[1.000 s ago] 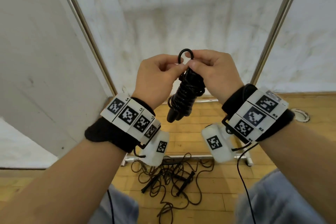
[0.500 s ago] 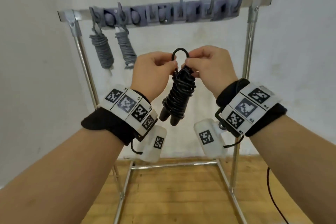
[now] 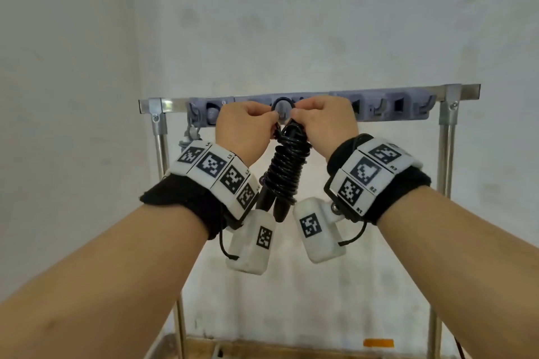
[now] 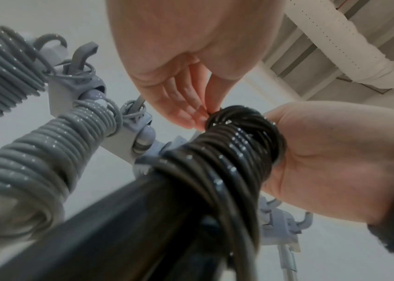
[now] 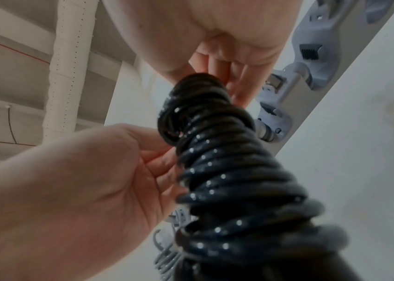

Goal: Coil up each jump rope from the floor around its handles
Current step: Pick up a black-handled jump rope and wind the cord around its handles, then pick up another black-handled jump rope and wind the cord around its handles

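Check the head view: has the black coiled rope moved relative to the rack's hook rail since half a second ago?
Yes. The black coiled rope has come up toward the hook rail; its top loop now overlaps the rail, where before it hung well below.

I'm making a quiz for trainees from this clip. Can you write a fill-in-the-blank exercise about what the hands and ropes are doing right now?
1. The black jump rope is held up by ____ hands, the left hand and the right hand.
2. Its cord is coiled around its ____.
3. The small loop at its top is raised level with the hook rail of the metal ____.
4. The ropes already hanging are ____ in colour.

Missing words: both; handles; rack; grey
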